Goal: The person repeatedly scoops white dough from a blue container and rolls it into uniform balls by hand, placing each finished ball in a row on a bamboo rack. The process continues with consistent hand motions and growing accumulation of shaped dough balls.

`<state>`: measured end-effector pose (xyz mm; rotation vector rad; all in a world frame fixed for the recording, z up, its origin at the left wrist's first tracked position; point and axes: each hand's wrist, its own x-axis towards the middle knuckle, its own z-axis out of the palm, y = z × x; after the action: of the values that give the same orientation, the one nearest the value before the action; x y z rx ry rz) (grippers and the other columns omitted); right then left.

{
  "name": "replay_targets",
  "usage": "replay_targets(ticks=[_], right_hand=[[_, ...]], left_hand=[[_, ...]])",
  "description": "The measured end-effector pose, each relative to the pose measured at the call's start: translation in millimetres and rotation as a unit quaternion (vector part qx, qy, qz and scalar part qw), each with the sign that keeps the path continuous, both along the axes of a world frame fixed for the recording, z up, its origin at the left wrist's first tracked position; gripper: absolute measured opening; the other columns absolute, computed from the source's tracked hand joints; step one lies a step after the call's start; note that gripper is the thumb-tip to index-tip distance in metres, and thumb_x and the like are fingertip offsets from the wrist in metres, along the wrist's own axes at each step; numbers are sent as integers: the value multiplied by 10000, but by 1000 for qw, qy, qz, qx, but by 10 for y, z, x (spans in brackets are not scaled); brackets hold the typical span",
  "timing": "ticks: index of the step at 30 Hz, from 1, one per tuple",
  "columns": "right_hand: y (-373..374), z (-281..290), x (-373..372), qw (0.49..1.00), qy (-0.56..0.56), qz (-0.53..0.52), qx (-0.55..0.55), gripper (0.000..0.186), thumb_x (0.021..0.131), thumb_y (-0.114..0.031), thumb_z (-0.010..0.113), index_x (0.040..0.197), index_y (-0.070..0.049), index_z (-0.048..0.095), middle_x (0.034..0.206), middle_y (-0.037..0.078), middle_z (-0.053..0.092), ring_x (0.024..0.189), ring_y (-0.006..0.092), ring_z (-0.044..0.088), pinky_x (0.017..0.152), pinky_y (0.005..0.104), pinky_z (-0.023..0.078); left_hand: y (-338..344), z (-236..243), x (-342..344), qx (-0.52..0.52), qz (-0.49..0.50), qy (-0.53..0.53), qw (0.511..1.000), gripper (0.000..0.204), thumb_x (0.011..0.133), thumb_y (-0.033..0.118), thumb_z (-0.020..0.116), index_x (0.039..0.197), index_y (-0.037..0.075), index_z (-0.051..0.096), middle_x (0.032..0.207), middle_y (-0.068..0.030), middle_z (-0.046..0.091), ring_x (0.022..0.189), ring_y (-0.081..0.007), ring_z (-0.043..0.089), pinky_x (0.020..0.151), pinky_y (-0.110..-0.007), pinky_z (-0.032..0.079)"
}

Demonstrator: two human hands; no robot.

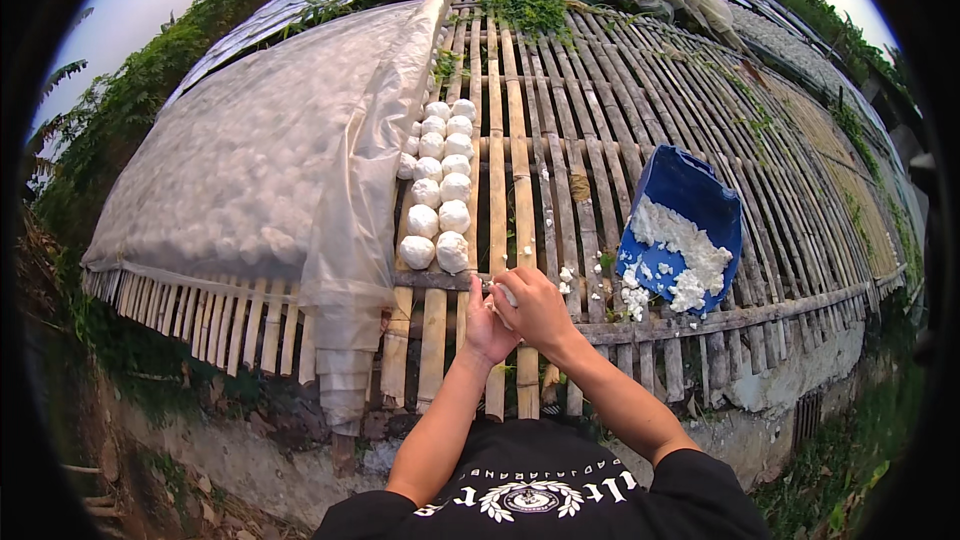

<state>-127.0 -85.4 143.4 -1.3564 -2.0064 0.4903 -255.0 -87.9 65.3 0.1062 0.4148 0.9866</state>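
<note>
My left hand [488, 332] and my right hand [537, 308] are pressed together above the near edge of the bamboo slats. Between the curled fingers shows a bit of a white lump [509, 294]; most of it is hidden. Just beyond and to the left of my hands, white balls [453, 252] with a rough, crumbly surface stand in rows that run away from me. To the right, a blue plastic scoop-like container [737, 240], cut open on one side, lies on the slats with crumbly white paste [685, 240] in it.
Long bamboo slats [640, 70] with gaps form the rack. Translucent plastic sheeting [230, 140] covers many pale lumps on the left, its folded edge [362, 180] beside the balls. White crumbs [566, 276] lie near the container. Green leaves [530, 5] poke through at the far side.
</note>
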Motion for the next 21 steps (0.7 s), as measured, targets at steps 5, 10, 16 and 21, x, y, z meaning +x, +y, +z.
replay_targets(ticks=[5,10,16,21], right_hand=[[-49,-84,32,993,-5,36,116,608,1043,-456,666,1453,-14,597,1318,209,640,1235,417,612,1061,506,478],[-5,-208,-51,982,175,-61,-27,515,1037,-371,709,1376,12,642,1319,250,645,1234,439,641,1020,497,531],[-15,-223,15,988,105,35,109,456,1020,-286,735,1367,-4,643,1375,248,642,1339,450,586,1089,521,490],[27,-214,-98,974,206,-80,46,413,1034,-313,700,1312,-8,692,1275,230,694,1222,427,648,1016,510,523]], left_hand=[[149,-5,1,43,26,22,999,620,1152,601,358,1428,92,579,1391,-122,660,1300,-282,645,1125,-467,531],[94,69,246,84,205,180,958,572,1190,499,313,1486,56,521,1456,-130,613,1328,-264,622,1153,-441,508],[230,207,-71,35,24,31,999,558,1179,497,377,1429,46,588,1308,-100,700,1193,-268,708,1035,-492,597],[128,255,199,71,159,199,964,616,1164,570,370,1437,58,580,1332,-111,688,1196,-265,702,1040,-463,588]])
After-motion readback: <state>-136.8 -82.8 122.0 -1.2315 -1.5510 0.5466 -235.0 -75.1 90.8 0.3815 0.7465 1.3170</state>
